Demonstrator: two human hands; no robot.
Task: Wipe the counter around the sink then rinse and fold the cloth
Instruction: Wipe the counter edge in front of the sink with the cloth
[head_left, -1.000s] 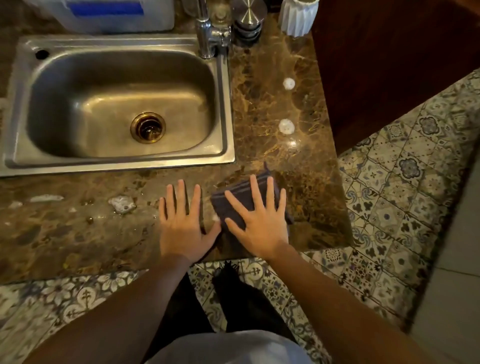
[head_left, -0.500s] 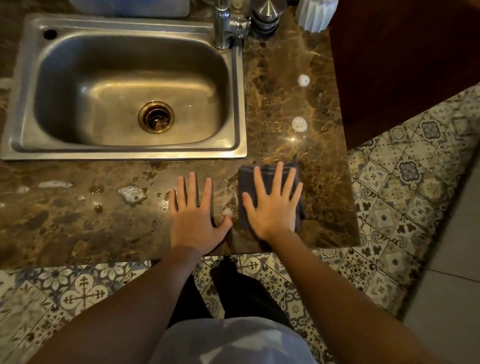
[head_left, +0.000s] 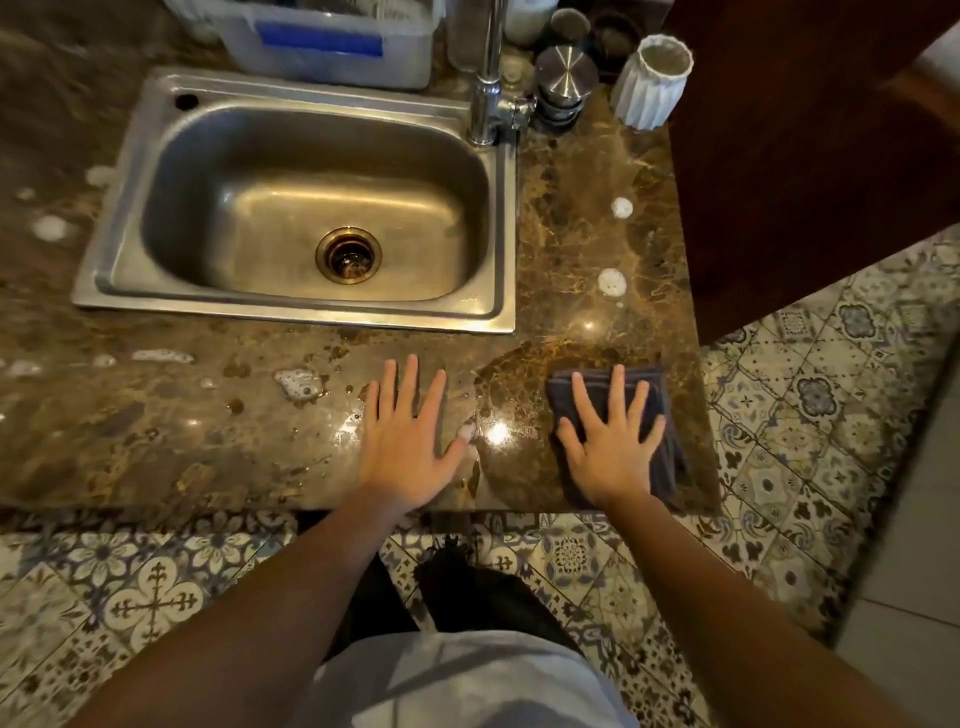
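A folded dark blue cloth (head_left: 653, 395) lies on the brown marble counter (head_left: 571, 218) near its front right corner. My right hand (head_left: 610, 441) presses flat on the cloth with fingers spread. Flat on the wet counter to the left of the cloth rests my left hand (head_left: 405, 441), with its fingers straight. The steel sink (head_left: 498, 234) sits behind both hands, and its tap (head_left: 488, 93) stands at the back right corner. White foam blobs (head_left: 298, 383) dot the counter left of my left hand, and two more foam blobs (head_left: 611, 281) lie right of the sink.
A clear plastic tub (head_left: 332, 47) with a blue label stands behind the sink. A steel canister (head_left: 565, 78) and a white ribbed cup (head_left: 652, 83) stand beside the tap. A dark wooden panel (head_left: 810, 156) borders the counter's right edge. Patterned floor tiles (head_left: 810, 405) lie below.
My right hand has slid the cloth to the right along the front of the counter, away from my left hand. The left hand has stayed flat in place.
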